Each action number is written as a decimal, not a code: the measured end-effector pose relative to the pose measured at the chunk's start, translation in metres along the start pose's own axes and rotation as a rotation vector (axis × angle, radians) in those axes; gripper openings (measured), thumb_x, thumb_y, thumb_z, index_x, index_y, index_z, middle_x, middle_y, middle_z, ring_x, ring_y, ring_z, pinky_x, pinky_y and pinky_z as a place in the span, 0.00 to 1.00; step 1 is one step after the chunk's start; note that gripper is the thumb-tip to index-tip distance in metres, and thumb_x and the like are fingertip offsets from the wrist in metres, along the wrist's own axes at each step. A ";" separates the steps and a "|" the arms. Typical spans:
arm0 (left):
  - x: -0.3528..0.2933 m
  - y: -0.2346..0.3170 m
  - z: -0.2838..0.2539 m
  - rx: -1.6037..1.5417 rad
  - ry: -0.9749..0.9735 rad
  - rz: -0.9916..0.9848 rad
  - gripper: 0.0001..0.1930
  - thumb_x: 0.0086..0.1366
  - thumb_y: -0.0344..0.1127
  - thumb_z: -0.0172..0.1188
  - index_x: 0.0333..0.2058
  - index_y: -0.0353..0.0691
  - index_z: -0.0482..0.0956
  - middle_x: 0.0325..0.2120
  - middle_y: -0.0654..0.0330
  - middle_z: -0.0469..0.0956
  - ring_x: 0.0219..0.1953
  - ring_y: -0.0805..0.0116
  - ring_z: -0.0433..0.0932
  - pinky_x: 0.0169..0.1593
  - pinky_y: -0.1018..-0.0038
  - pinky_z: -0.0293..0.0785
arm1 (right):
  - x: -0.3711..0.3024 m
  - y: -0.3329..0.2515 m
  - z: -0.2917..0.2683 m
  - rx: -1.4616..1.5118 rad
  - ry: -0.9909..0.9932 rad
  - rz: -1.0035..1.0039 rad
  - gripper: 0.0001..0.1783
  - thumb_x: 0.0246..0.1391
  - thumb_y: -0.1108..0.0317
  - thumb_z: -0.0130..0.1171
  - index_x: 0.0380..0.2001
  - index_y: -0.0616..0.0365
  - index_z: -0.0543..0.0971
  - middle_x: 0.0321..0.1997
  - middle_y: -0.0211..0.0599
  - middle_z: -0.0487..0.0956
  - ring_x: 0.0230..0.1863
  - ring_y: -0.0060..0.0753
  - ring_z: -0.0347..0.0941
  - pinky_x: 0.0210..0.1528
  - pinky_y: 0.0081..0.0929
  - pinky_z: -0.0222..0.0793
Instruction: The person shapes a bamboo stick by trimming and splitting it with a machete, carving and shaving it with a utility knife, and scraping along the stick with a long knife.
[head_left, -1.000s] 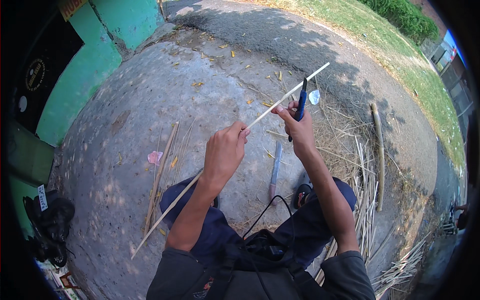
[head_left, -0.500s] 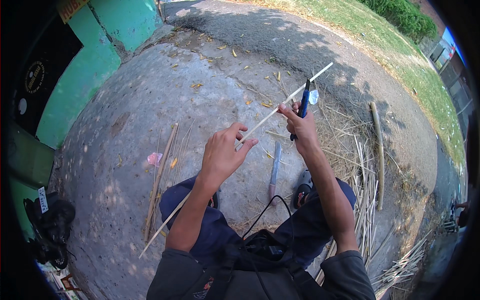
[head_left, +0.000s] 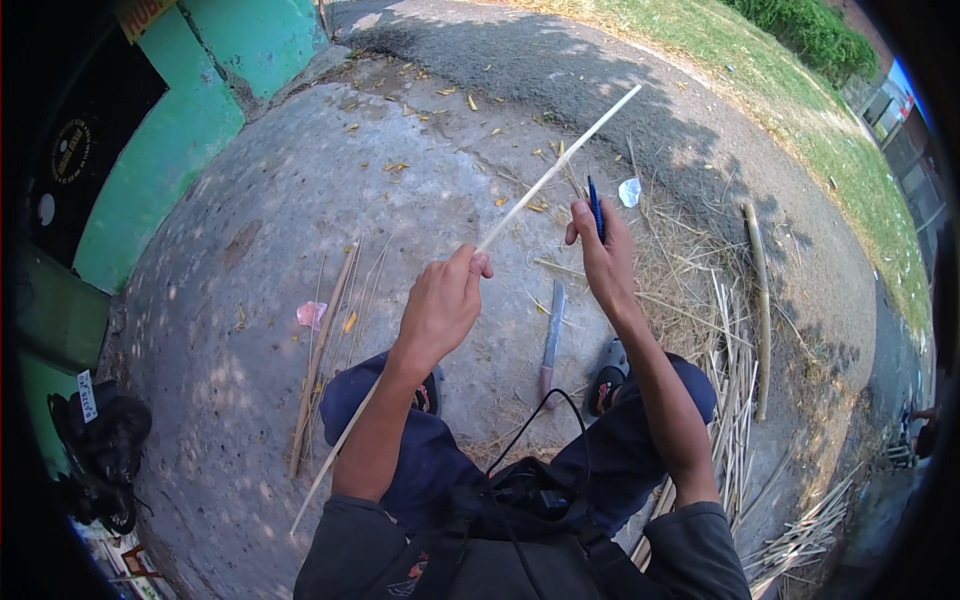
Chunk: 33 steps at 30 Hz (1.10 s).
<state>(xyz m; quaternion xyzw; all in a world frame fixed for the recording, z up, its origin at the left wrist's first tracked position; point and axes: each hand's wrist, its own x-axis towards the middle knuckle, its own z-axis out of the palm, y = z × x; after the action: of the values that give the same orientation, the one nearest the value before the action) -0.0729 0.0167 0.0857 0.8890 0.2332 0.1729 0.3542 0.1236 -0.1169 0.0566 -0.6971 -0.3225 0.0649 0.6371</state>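
A long, thin, pale strip of bamboo or wood (head_left: 560, 165) slants from the lower left, past my left forearm, up toward the far right. My left hand (head_left: 440, 305) is closed around it near its middle. My right hand (head_left: 605, 250) grips a blue utility knife (head_left: 596, 208) with its tip pointing away from me, apart from the strip. Between my feet lies a long-bladed knife (head_left: 551, 340), its handle toward me, on the concrete ground (head_left: 240, 330).
To my right are a heap of split strips (head_left: 735, 400), a thick stick (head_left: 757, 310) and pale shavings (head_left: 680, 260). Left of my knee lie a stick (head_left: 325, 360), thin strips and a pink scrap (head_left: 311, 315). A black cable (head_left: 525, 425) loops over my lap.
My right hand has let go of the strip and drawn back slightly toward me. The left hand has closed more firmly, and the strip's far end has swung up and left.
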 end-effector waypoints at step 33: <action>0.001 0.007 0.012 0.072 0.028 0.028 0.17 0.79 0.39 0.46 0.35 0.33 0.77 0.27 0.43 0.82 0.35 0.37 0.82 0.39 0.48 0.75 | -0.040 0.002 0.018 -0.483 -0.322 -0.320 0.19 0.68 0.51 0.59 0.36 0.56 0.73 0.18 0.47 0.76 0.22 0.57 0.77 0.25 0.48 0.68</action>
<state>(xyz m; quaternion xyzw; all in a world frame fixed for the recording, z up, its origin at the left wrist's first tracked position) -0.0644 0.0063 0.0827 0.9019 0.2317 0.1815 0.3163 0.0837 -0.1226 0.0385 -0.7495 -0.5304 -0.0049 0.3962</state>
